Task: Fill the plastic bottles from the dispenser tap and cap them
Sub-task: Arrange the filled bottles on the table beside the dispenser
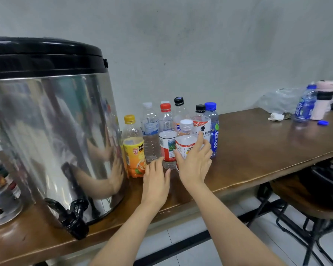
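Observation:
A steel dispenser (46, 131) with a black lid stands on the left of the wooden table (258, 146); its black tap (76, 221) hangs over the front edge. Several capped, empty-looking plastic bottles cluster right of it. My right hand (194, 166) is spread around the front white-capped bottle (186, 139), thumb on its left, straight fingers on its right. My left hand (157, 179) lies relaxed on the table, fingertips by the base of the red-capped bottle (166, 139). A yellow-capped orange-label bottle (133, 148) stands beside the dispenser.
At the far right stand a blue bottle (306, 104), a pink tumbler (324, 98), a loose blue cap (323, 122), a crumpled tissue (276, 117) and a plastic bag (277, 100). Another bottle (0, 189) stands left of the dispenser. A black-framed stool (306, 198) sits under the table's right end.

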Demonstrator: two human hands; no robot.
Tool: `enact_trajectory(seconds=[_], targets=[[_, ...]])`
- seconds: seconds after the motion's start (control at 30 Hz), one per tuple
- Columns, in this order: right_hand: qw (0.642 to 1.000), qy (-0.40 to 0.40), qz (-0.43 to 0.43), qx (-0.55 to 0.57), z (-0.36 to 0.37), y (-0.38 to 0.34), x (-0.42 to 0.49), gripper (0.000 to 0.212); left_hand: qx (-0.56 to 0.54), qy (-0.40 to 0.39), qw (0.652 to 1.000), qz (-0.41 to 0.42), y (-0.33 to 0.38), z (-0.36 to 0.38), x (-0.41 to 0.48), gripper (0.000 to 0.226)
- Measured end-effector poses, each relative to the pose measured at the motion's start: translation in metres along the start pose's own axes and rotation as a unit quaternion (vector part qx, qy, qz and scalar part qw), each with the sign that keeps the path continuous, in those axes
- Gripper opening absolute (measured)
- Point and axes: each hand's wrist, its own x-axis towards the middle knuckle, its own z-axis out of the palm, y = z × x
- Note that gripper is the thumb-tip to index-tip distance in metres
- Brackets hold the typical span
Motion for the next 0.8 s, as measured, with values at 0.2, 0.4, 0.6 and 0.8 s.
enact_trajectory(seconds=[0.2,0.4,0.6,0.8], targets=[[1.0,0.011,0.015,-0.012,-0.001,-0.002,0.006,0.1,-0.006,0.001,1.0,0.007,0.0,0.0,-0.001,0.046],[1.0,-0.007,-0.004,0.006,-0.008,-0.002,0.005,0.096,-0.014,0.003,1.0,-0.004,0.0,-0.002,0.0,0.046],[0.992,-0.043,-0.048,0.11,-0.035,0.004,-0.008,0.091,-0.056,0.002,0.998,-0.015,0.002,-0.005,0.0,0.045],[0.978,-0.08,-0.072,0.18,-0.076,0.008,-0.023,0.086,-0.221,0.048,0.974,-0.01,0.02,-0.036,0.002,0.033]])
